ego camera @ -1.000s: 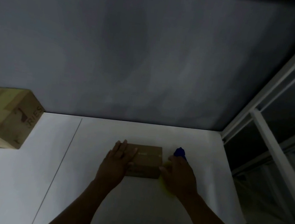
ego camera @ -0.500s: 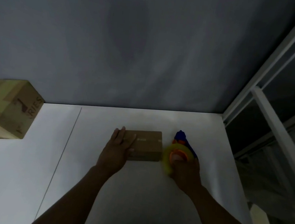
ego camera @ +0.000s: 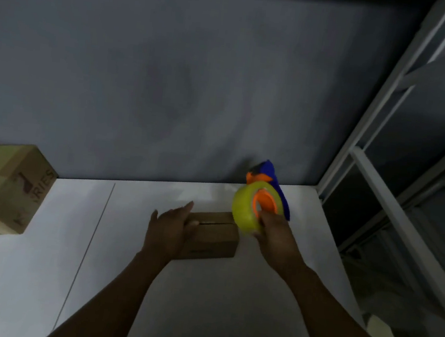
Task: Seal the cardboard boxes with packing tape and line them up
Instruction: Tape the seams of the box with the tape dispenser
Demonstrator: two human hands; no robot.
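A small brown cardboard box (ego camera: 214, 238) lies on the white table (ego camera: 37, 272), its top flaps meeting at a dark seam. My left hand (ego camera: 172, 225) rests flat on the box's left end, fingers straight. My right hand (ego camera: 274, 236) grips a tape dispenser (ego camera: 260, 203) with a yellow tape roll, orange hub and blue body, held up just above the box's right end. A larger cardboard box (ego camera: 5, 189) with yellowish tape strips and printed letters sits at the table's far left.
A grey wall (ego camera: 198, 82) rises right behind the table. A white metal rack frame (ego camera: 396, 188) stands at the right, past the table's right edge. A thin seam line (ego camera: 87, 250) runs across the tabletop left of my arms.
My right hand has lifted the tape dispenser off the table and raised it above the box's right end. My left hand has stayed on the box's left end.
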